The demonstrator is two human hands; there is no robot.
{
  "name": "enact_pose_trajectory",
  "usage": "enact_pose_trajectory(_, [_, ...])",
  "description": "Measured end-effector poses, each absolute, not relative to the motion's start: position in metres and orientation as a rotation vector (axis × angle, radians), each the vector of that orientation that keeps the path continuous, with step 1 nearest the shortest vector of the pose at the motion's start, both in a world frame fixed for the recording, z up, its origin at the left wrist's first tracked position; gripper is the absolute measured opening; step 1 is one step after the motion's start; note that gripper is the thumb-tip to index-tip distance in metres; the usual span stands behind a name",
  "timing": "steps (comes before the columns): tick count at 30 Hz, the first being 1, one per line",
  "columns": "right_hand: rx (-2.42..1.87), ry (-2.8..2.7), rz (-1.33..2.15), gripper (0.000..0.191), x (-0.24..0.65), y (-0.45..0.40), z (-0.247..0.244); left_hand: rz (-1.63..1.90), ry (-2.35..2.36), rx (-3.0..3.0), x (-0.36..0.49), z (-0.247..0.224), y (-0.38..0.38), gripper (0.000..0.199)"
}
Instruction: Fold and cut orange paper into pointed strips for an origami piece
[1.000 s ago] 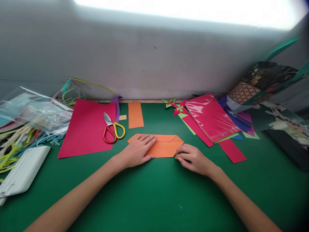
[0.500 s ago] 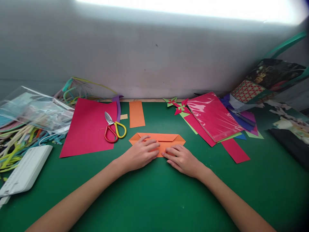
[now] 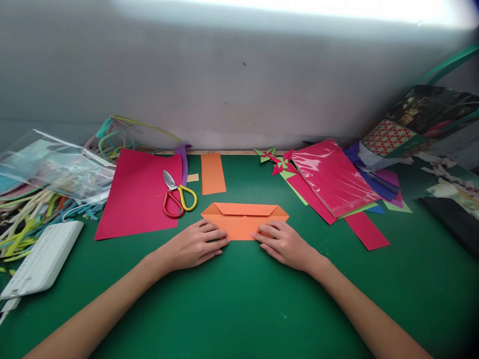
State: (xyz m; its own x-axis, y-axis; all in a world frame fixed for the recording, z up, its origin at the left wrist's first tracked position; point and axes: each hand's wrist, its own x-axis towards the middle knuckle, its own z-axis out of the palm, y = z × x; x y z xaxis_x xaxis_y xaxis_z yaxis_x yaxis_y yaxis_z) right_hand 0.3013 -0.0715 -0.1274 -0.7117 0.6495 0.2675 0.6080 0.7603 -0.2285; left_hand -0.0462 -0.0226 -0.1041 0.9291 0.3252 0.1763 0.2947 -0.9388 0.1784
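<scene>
A folded piece of orange paper [image 3: 245, 227] lies flat on the green table, its top edge turned down in a band and both upper corners folded to points. At its lower left edge rests my left hand [image 3: 198, 244], fingers extended and slightly apart, fingertips touching the paper. My right hand [image 3: 282, 244] lies over the lower right part, fingers stretched out on the sheet and the thumb near the bottom edge. Neither hand grasps anything. Behind them stand out a flat orange strip [image 3: 213, 174] and scissors [image 3: 175, 192] with one red and one yellow handle.
The scissors overlap a large red sheet [image 3: 136, 199]. Left are pipe cleaners [image 3: 22, 224], clear plastic bags [image 3: 75, 169] and a white device [image 3: 43, 259]. Right are folded red-green stars [image 3: 282, 163], a wrapped pack of red paper [image 3: 333, 177] and a patterned bag [image 3: 389, 142].
My left hand has slid left and off the middle of the orange paper, uncovering its folded band. My right hand stays nearly in place.
</scene>
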Motion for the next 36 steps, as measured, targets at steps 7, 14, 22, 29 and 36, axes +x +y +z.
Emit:
enact_pose_trajectory(7, [-0.977, -2.628, 0.197, 0.036, 0.302, -0.071, -0.126, 0.248, 0.495, 2.942, -0.062, -0.103, -0.022, 0.034])
enact_pose_trajectory(14, [-0.971, -2.614, 0.193, 0.036, 0.301, -0.071, -0.127, 0.266, 0.486, 2.881, -0.068, -0.104, -0.021, 0.035])
enact_pose_trajectory(22, [-0.968, -2.603, 0.215, 0.036, 0.302, -0.07, -0.126, 0.317, 0.499, 2.834, -0.071, -0.106, -0.021, 0.036])
enact_pose_trajectory(29, [-0.965, -2.598, 0.219, 0.035, 0.302, -0.07, -0.127, 0.378, 0.517, 2.825, -0.07, -0.107, -0.022, 0.03])
enact_pose_trajectory(36, [-0.97, -2.603, 0.213, 0.035, 0.301, -0.07, -0.126, 0.653, 0.889, 2.77, -0.03, -0.108, -0.027, 0.02])
